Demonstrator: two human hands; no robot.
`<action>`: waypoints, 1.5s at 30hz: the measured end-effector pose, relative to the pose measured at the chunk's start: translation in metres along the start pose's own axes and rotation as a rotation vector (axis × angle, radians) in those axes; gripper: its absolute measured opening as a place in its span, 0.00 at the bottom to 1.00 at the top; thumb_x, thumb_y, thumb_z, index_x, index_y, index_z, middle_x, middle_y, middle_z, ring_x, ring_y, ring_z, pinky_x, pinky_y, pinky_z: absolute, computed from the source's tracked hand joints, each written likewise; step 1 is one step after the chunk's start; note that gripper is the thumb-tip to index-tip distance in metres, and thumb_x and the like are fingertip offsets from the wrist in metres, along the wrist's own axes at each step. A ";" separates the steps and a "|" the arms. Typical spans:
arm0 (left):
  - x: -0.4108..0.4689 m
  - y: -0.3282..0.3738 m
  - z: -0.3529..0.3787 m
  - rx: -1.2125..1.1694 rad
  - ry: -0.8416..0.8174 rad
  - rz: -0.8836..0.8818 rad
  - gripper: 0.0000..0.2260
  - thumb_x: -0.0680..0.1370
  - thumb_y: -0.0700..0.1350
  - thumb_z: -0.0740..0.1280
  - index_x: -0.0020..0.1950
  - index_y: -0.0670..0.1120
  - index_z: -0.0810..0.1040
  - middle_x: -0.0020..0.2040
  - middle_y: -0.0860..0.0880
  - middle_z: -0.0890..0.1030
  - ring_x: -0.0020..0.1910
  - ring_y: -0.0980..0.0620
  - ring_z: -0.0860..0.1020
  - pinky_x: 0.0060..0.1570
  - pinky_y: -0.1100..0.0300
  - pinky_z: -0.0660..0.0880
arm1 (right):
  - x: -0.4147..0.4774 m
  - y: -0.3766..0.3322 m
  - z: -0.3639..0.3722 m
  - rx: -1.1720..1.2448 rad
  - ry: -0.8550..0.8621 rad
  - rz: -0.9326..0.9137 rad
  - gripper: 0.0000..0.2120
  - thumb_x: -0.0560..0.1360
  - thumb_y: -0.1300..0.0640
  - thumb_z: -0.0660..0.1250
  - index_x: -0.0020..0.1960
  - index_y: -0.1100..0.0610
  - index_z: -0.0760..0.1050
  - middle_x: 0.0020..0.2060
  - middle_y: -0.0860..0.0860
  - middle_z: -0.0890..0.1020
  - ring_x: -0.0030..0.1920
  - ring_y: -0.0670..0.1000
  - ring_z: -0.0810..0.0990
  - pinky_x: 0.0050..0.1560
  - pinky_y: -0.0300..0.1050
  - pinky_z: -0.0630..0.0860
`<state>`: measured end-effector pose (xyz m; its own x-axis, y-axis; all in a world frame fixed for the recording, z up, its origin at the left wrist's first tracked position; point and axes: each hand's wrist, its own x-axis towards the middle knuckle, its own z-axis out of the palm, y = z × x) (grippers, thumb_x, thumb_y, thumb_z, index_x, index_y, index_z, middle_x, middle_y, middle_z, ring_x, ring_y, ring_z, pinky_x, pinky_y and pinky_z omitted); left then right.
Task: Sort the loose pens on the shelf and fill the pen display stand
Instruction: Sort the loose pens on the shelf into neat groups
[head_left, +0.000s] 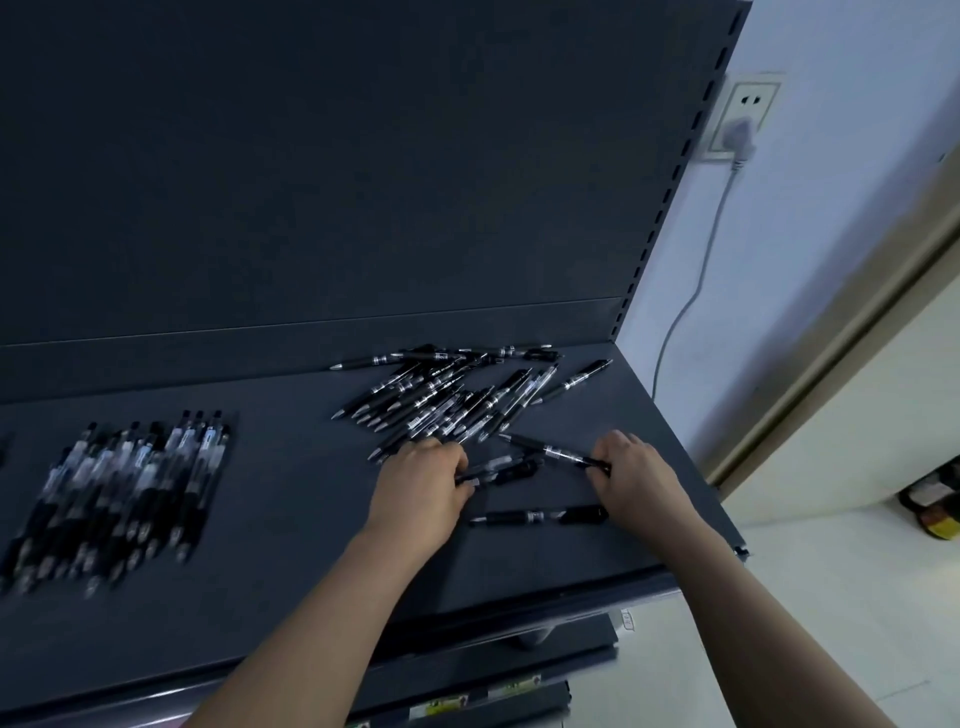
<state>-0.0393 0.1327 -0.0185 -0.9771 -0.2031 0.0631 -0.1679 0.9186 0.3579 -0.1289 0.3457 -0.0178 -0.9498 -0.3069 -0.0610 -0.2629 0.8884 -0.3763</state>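
- The loose pile (452, 400) of black pens is taken as the reference; it lies toward the back of the dark shelf (311, 545).
- Just in front of the pile, a small bunch of pens (506, 467) is gripped by the left hand (421, 483), its fingers curled round it.
- One pen (550, 451) is pinched by the right hand (634, 473) at the end away from the pile.
- A single pen (535, 516) lies further in front of the pile, untouched.
- A sorted row (119, 493) is laid well to the left of the pile.
- No display stand is shown.
- The pens are judged light, stiff and prone to rolling; a hold at mid-barrel or at the grip section is advised.
- White print is seen on the barrels, but it cannot be read.
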 end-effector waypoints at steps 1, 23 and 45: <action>0.001 0.000 0.000 -0.002 -0.014 -0.012 0.12 0.76 0.53 0.68 0.57 0.51 0.78 0.54 0.53 0.78 0.55 0.52 0.74 0.55 0.59 0.71 | 0.001 0.002 -0.001 0.036 0.006 0.005 0.03 0.77 0.56 0.62 0.47 0.55 0.69 0.41 0.49 0.74 0.45 0.54 0.74 0.40 0.46 0.66; 0.004 0.030 0.002 -0.116 -0.114 -0.001 0.06 0.79 0.49 0.60 0.52 0.48 0.70 0.45 0.52 0.77 0.42 0.53 0.75 0.39 0.58 0.70 | 0.001 0.023 -0.013 0.975 0.058 0.289 0.10 0.78 0.63 0.54 0.39 0.62 0.68 0.29 0.59 0.73 0.26 0.54 0.68 0.27 0.45 0.64; 0.041 0.011 -0.013 -0.587 -0.174 -0.313 0.10 0.81 0.47 0.54 0.44 0.44 0.69 0.36 0.45 0.77 0.30 0.50 0.78 0.37 0.49 0.82 | 0.078 -0.008 0.000 0.554 0.099 0.164 0.07 0.76 0.55 0.64 0.42 0.57 0.68 0.32 0.48 0.73 0.34 0.50 0.71 0.32 0.44 0.66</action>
<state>-0.0792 0.1304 0.0007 -0.9093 -0.3260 -0.2586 -0.3949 0.4801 0.7833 -0.2006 0.3153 -0.0193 -0.9889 -0.1236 -0.0829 -0.0085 0.6028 -0.7978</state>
